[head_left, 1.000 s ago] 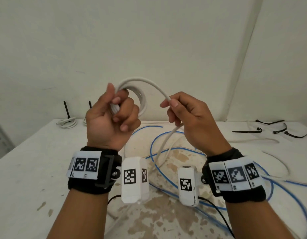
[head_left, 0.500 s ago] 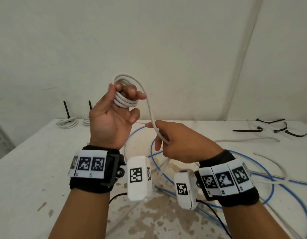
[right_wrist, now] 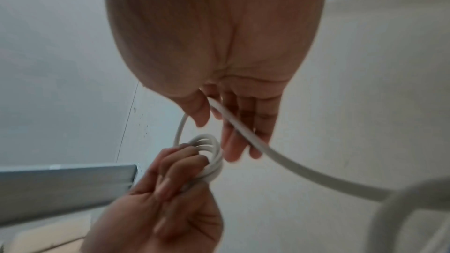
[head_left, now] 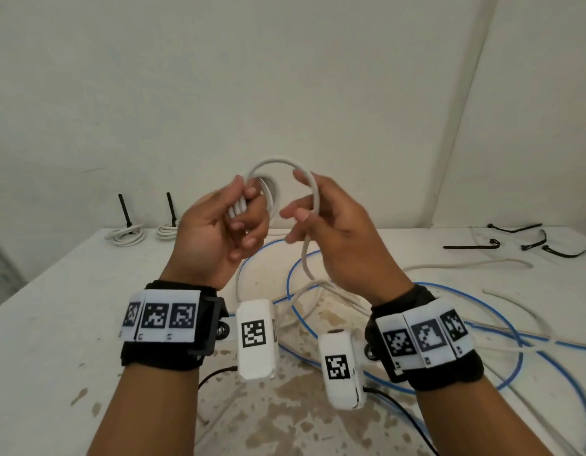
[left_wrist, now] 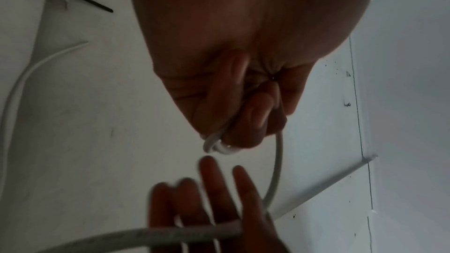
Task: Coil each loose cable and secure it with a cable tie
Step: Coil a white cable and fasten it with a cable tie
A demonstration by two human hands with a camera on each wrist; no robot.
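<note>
A white worktop [head_left: 48, 324], its paint worn to brown patches near the front, stands against plain pale walls. Loose loops of thin blue cable [head_left: 515, 340] and off-white cable sprawl across it. At the far left lie two small finished coils [head_left: 125, 237], each bound with a stiff black cable tie that stands upright. At the far right lie several spare black cable ties [head_left: 469, 246], thin and slightly curved.

Both hands are raised above the worktop. The left hand [head_left: 216, 238] grips a small round coil of smooth white cable [head_left: 268, 192]; its fingers [right_wrist: 180, 159] curl through the middle of the coil and the thumb presses the stacked turns from the other side. One strand arcs over from the coil to the right hand [head_left: 334, 232], just beside it. There the cable lies across fingers [right_wrist: 243, 122] that are nearly straight and spread, with the thumb resting lightly on it. From that hand the cable hangs down to the worktop.
</note>
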